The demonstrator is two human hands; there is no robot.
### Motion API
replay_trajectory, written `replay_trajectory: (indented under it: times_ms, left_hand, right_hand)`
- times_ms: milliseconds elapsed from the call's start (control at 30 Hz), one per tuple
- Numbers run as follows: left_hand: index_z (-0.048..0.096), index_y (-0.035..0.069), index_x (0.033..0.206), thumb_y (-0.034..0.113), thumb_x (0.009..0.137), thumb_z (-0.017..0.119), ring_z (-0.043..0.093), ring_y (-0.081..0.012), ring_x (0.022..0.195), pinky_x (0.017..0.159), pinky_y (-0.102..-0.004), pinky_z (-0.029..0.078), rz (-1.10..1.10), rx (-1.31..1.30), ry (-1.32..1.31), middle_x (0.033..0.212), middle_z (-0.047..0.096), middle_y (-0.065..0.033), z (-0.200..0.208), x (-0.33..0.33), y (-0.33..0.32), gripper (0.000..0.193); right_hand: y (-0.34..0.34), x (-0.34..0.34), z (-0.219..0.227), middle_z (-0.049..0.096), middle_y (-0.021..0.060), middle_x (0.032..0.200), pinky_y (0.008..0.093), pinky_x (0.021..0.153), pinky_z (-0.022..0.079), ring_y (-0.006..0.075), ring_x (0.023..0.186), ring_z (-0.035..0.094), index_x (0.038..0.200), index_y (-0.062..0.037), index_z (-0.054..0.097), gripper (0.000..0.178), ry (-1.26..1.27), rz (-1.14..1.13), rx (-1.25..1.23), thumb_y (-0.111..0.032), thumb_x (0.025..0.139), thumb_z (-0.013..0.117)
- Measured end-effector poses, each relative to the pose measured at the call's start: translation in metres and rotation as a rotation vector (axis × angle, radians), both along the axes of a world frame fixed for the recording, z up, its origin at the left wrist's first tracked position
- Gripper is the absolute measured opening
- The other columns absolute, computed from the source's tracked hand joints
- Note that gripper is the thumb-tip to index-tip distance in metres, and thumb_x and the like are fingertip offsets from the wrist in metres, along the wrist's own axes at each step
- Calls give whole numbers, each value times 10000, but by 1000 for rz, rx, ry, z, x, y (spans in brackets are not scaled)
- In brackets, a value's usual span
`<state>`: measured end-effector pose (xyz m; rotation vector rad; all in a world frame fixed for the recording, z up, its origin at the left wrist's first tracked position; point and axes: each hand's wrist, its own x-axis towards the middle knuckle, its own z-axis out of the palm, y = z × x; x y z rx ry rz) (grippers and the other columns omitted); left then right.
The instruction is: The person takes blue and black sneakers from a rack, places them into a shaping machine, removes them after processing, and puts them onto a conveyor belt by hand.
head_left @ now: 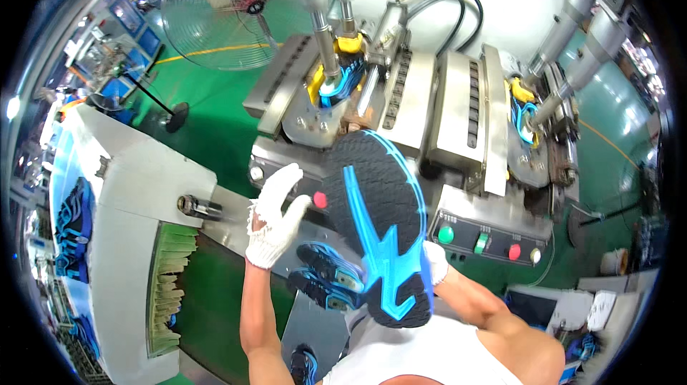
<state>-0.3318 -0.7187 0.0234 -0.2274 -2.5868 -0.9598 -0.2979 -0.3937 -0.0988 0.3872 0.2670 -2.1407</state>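
A sports shoe point(386, 235) with a black and bright blue sole is held up in front of me, sole facing up. My right hand point(436, 262), in a white glove, grips it from the right side; most of its fingers are hidden behind the shoe. Left of the shoe, my left hand point(275, 210) is raised in a white knitted glove, fingers apart and nothing in it. A pair of blue and black shoes point(325, 274) rests on a grey shelf below, partly covered by the held shoe.
Beyond my hands stands a metal machine with two pressing stations, the left point(315, 109) and the right point(526, 149), each holding blue parts. A control box point(490, 231) with coloured buttons is at right. A white-sided conveyor point(122, 192) and a wire fan point(222, 20) lie left.
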Motion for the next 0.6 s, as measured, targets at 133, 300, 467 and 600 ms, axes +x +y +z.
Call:
replay_trajectory:
  times_ms: [133, 300, 467, 600]
  left_hand:
    - [655, 57, 1288, 147, 965, 632, 591, -351, 1272, 1106, -422, 436, -7, -218, 33, 1364, 629, -181, -14, -95, -8, 336]
    - [525, 56, 1432, 267, 981, 580, 530, -403, 1321, 1112, -459, 420, -32, -418, -47, 1436, 556, -215, -105, -244, -5, 502]
    - [121, -34, 1596, 402, 882, 720, 597, -447, 1172, 972, -491, 500, 233, -584, -134, 1351, 555, -325, -138, -344, 34, 1029]
    - [304, -13, 1481, 441, 830, 776, 624, -510, 1102, 950, -535, 518, 256, -425, -377, 1235, 597, -339, -127, -391, 43, 924]
  right_hand:
    - [49, -44, 45, 654, 141, 1326, 430, 991, 561, 279, 1164, 669, 1438, -37, 518, 813, 427, -246, 80, -170, 738, 909]
    - [106, -53, 38, 577, 140, 1428, 455, 1009, 544, 288, 1234, 616, 1508, -51, 434, 949, 452, -496, 244, -170, 706, 929]
    - [115, -39, 36, 576, 158, 1422, 459, 1012, 542, 299, 1226, 621, 1504, -26, 427, 931, 266, -614, 384, -131, 710, 902]
    - [109, -27, 34, 576, 172, 1417, 462, 1014, 541, 308, 1220, 624, 1501, -6, 421, 916, 176, -650, 452, -100, 713, 881]
